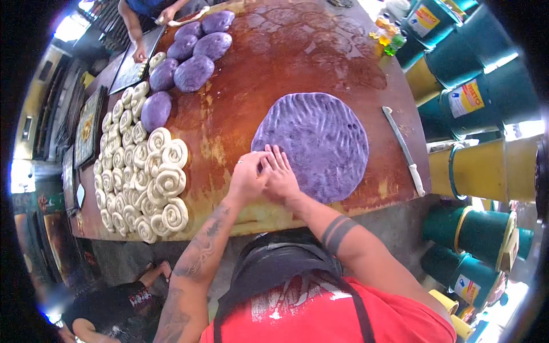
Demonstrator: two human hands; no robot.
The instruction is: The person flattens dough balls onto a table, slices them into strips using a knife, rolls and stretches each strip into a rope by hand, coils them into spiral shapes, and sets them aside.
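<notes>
A flat, round sheet of purple dough lies on the table, its surface dented with finger marks. My right hand rests on its lower left edge, fingers stretched out flat. Right beside it, my left hand is curled closed at the same edge and wears a ring. Whatever its fingers may grip is hidden. Left of my hands, pale spiral dough rolls are crowded together, some piled on others. Beyond them sit several smooth purple dough balls.
A long knife with a white handle lies along the right side of the worn brown table. Small bottles stand at the far right corner. Green drums line the right. Another person's hand is over a tray; someone else is lower left.
</notes>
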